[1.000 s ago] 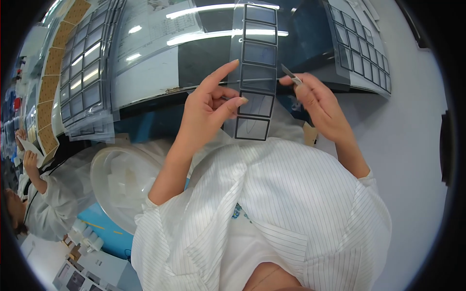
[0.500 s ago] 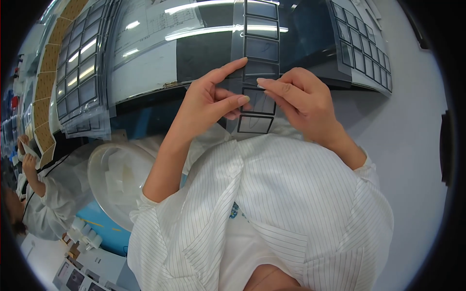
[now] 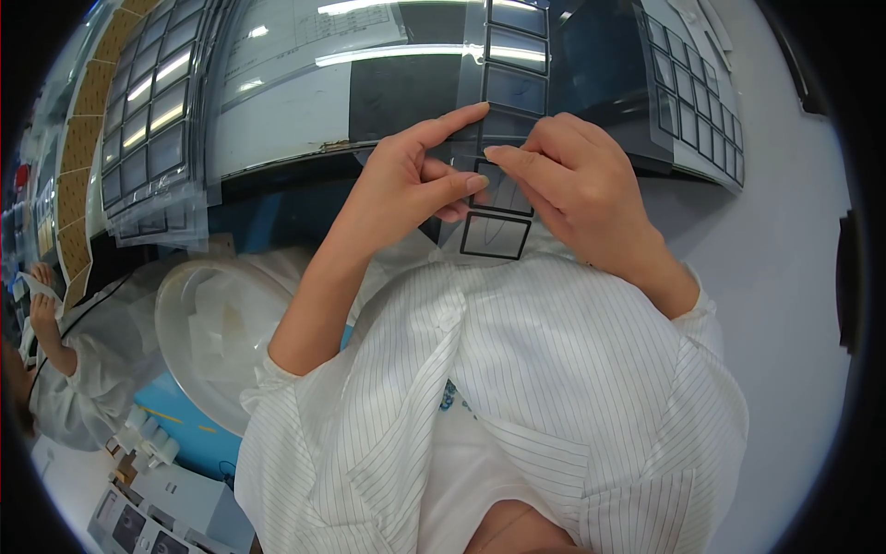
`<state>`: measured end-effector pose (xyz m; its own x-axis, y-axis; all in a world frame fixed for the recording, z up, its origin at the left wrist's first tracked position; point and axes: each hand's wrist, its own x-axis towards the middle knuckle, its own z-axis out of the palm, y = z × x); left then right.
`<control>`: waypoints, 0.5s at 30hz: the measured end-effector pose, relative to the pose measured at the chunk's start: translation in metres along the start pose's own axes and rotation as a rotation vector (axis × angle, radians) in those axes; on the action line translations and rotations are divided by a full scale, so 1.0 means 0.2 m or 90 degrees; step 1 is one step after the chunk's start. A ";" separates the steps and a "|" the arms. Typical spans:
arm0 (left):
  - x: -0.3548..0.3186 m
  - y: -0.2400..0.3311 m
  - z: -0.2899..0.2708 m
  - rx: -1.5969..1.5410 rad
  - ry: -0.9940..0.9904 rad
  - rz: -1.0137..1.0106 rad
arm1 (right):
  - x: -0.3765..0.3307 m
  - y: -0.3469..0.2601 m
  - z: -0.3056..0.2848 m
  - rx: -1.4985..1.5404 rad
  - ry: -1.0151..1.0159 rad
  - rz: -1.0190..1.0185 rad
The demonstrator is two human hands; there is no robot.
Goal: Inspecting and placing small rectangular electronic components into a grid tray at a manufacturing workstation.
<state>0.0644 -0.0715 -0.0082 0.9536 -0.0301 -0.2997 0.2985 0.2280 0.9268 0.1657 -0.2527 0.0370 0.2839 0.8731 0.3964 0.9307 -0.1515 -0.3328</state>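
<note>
A long clear film strip (image 3: 469,78) with black-framed rectangular panels runs from the glossy table over its near edge toward my body. At its left edge, my left hand (image 3: 401,185) grips the strip, thumb on top and curled fingers partly behind. Its index finger stretches out to the strip's edge farther up. My right hand (image 3: 586,189) is over the strip's right side, thumb and index finger pinched together at a panel's corner. Whatever lies between those fingertips is too small to make out. Below the hands, the lowest framed panel (image 3: 496,235) hangs close to my striped coat.
Stacked sheets of framed panels (image 3: 152,111) lie at the left of the table, another sheet (image 3: 697,97) at the right. A printed paper (image 3: 305,37) lies farther back. A round whitish tub (image 3: 175,346) stands at lower left, near a person's hand (image 3: 43,309).
The strip and the table have shifted slightly right in view. My right fingertips have moved slightly left relative to the strip, still pinched. The left hand keeps its grip.
</note>
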 end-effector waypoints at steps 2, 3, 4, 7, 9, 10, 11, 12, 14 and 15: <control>0.00 -0.01 0.00 0.005 -0.002 0.005 | 0.02 -0.01 0.00 -0.017 -0.017 0.000; 0.00 -0.01 0.00 0.005 -0.007 0.005 | 0.02 -0.01 0.02 -0.025 -0.028 -0.013; 0.01 -0.01 0.00 0.000 -0.012 0.001 | 0.02 -0.01 0.02 -0.034 -0.039 -0.025; 0.01 0.00 0.00 -0.009 -0.018 -0.004 | 0.01 -0.01 -0.05 -0.078 -0.093 -0.003; 0.00 0.00 0.00 -0.016 -0.010 -0.004 | 0.00 -0.01 -0.13 -0.100 -0.138 0.009; -0.01 0.00 -0.01 -0.009 0.003 -0.015 | -0.01 0.00 -0.18 -0.122 -0.180 0.026; -0.02 0.01 -0.01 -0.001 0.020 -0.028 | -0.02 0.03 -0.23 -0.118 -0.181 0.016; -0.01 0.02 -0.01 -0.001 0.005 -0.022 | -0.05 0.05 -0.31 -0.149 -0.218 0.056; 0.00 0.04 -0.03 0.053 0.006 -0.012 | -0.08 0.08 -0.38 -0.190 -0.248 0.101; -0.01 0.06 -0.04 0.058 -0.003 -0.003 | -0.07 0.12 -0.40 -0.169 -0.171 0.151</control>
<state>0.0655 -0.0609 0.0016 0.9524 -0.0353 -0.3028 0.3048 0.1384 0.9423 0.2020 -0.3060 0.0926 0.4592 0.8840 0.0878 0.8841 -0.4452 -0.1421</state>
